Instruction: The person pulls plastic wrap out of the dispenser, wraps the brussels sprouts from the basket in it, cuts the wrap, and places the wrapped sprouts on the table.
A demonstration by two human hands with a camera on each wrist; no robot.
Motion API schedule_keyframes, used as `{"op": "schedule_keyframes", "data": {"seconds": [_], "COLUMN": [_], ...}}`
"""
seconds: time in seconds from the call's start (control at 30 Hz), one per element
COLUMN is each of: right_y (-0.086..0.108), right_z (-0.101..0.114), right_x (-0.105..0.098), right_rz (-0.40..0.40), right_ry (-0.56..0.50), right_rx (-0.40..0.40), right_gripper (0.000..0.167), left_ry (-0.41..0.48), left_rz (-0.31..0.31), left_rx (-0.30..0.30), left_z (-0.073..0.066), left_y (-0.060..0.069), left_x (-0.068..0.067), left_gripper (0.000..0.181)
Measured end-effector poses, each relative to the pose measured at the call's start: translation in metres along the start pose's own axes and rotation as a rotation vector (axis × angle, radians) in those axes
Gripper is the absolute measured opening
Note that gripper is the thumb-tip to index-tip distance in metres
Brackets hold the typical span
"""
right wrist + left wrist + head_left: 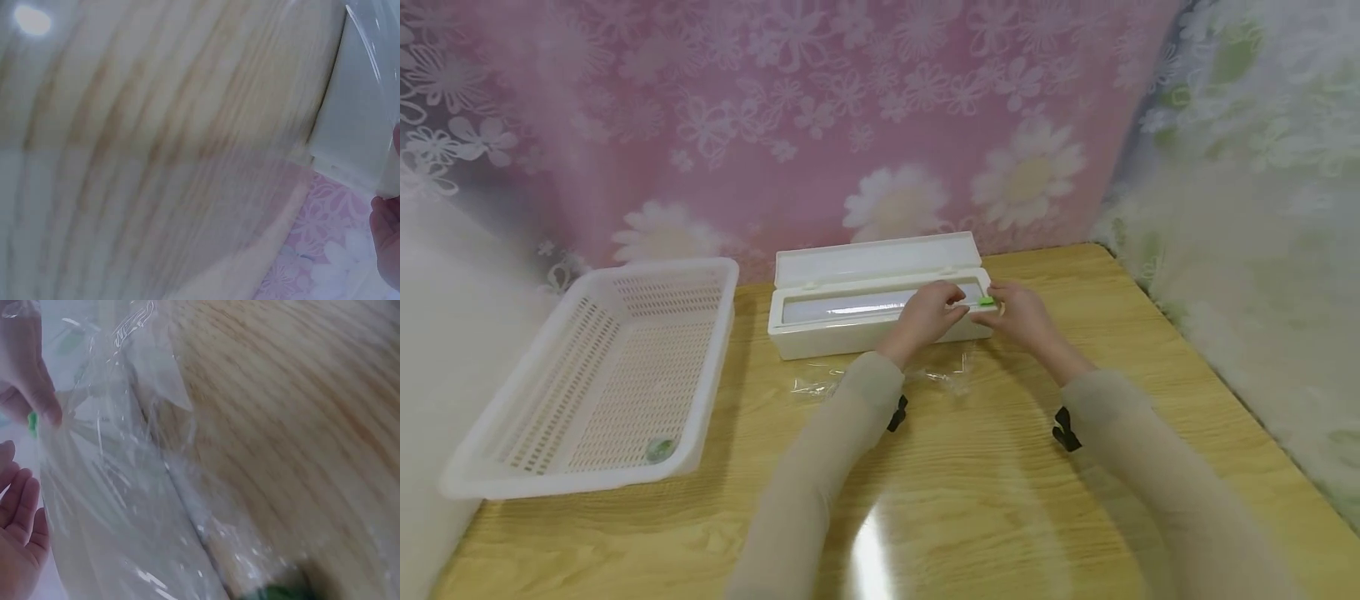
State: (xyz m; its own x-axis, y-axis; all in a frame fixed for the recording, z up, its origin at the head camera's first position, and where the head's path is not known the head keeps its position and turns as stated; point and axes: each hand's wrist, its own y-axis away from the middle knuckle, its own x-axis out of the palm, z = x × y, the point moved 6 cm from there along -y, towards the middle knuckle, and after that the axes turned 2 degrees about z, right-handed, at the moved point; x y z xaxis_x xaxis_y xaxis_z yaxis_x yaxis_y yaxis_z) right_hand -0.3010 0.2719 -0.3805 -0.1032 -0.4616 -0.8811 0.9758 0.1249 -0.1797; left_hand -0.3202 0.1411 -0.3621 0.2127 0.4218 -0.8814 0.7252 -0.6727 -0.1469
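Note:
A white cling film dispenser (820, 340) lies on the table with its lid (880, 260) raised, showing the film roll (850, 308) inside. At its right end sits a green slide cutter (987, 301). Clear film (125, 481) drapes over the front and trails crumpled onto the table. My right hand (1022, 317) holds that right end, thumb at the front edge beside the cutter; its fingers (387, 225) reach the end corner. Just left of the cutter, my left hand (927, 315) hovers over the box, its fingers (22, 506) loosely bent with nothing visible between them.
On the left stands a white plastic basket (722, 333) holding a small wrapped green item (660, 450). A pink floral cloth (820, 125) hangs behind the wooden table (955, 517), and a pale floral one (1262, 208) hangs at the right.

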Motion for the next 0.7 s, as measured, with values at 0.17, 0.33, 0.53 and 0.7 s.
{"op": "schedule_keyframes", "data": {"seconds": [0.17, 0.33, 0.53, 0.7], "right_y": [0.001, -0.001, 0.001, 0.004], "right_z": [-0.004, -0.002, 0.0, -0.003], "right_x": [0.002, 0.0, 0.002, -0.002], "right_rz": [-0.023, -0.061, -0.051, -0.028], "right_ry": [-0.019, -0.022, -0.07, -0.112], "right_rx": [0.003, -0.022, -0.013, 0.046], "right_gripper": [0.059, 0.049, 0.046, 0.053], "left_ry": [-0.103, -0.174, -0.128, -0.136], "left_rz": [-0.004, -0.014, -0.006, -0.023], "left_rx": [0.021, 0.043, -0.052, -0.041], "left_z": [-0.011, -0.02, -0.018, -0.02], "left_y": [-0.013, -0.023, -0.026, -0.029], "left_x": [0.011, 0.018, 0.024, 0.023], "left_gripper": [0.028, 0.022, 0.021, 0.018]}}
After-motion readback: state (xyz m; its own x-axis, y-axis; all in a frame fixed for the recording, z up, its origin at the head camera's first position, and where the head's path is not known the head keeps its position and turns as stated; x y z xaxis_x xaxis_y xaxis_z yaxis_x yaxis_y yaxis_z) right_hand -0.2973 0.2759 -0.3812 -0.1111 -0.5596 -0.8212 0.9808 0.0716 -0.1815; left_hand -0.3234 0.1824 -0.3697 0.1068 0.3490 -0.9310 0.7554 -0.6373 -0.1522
